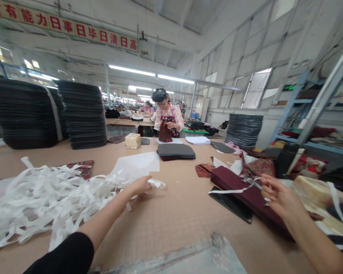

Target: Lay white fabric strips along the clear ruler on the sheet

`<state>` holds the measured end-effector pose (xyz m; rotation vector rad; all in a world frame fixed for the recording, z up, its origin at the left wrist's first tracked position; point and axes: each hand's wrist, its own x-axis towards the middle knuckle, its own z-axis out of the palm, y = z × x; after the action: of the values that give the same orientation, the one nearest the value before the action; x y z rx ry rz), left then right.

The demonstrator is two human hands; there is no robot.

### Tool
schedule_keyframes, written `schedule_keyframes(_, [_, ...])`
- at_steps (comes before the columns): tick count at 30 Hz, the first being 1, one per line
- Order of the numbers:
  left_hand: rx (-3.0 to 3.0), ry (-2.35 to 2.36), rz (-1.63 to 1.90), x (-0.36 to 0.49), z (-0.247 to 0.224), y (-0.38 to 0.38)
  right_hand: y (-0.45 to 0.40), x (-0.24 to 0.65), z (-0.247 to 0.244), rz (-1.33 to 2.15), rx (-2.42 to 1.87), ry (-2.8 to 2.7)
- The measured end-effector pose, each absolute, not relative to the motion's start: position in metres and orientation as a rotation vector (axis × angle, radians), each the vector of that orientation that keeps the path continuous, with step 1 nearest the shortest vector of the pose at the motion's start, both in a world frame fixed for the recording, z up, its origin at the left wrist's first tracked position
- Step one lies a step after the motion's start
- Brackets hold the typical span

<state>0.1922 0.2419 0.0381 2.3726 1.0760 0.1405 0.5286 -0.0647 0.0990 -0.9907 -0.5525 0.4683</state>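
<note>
My left hand [141, 185] reaches over the table, its fingers closed on a white fabric strip [157, 183] whose loop sticks out past the fingertips. Beside that forearm spreads a big tangled heap of white strips [60, 194]. On the right, my right hand [277, 194] is raised with its fingers bent together around the end of another white strip [228, 191], which trails leftward. Beneath it lies a stack of dark maroon fabric pieces [240, 190]. A small metallic object [249, 180] shows near the fingertips, too blurred to name. A black tablet-like slab [231, 203] lies partly under the stack.
Tall stacks of black pads [82, 114] stand at the left, another stack [244, 130] at the back right. Grey pads [175, 151], a white sheet [138, 163] and a yellowish block [132, 141] lie ahead. A co-worker [168, 118] holds brown fabric across the table. A dark bottle [286, 160] stands right.
</note>
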Motion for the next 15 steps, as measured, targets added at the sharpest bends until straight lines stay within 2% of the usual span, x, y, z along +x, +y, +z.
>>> schedule_keyframes(4, [2.464, 0.872, 0.253, 0.203, 0.056, 0.212, -0.056, 0.484, 0.105, 0.725, -1.123, -0.66])
schedule_keyframes(10, [2.472, 0.425, 0.531, 0.23, 0.087, 0.127, -0.039, 0.404, 0.115, 1.012, -1.204, -0.983])
schedule_keyframes(15, [2.369, 0.188, 0.948, 0.22, 0.089, 0.081, -0.028, 0.375, 0.103, 0.922, -1.384, -1.204])
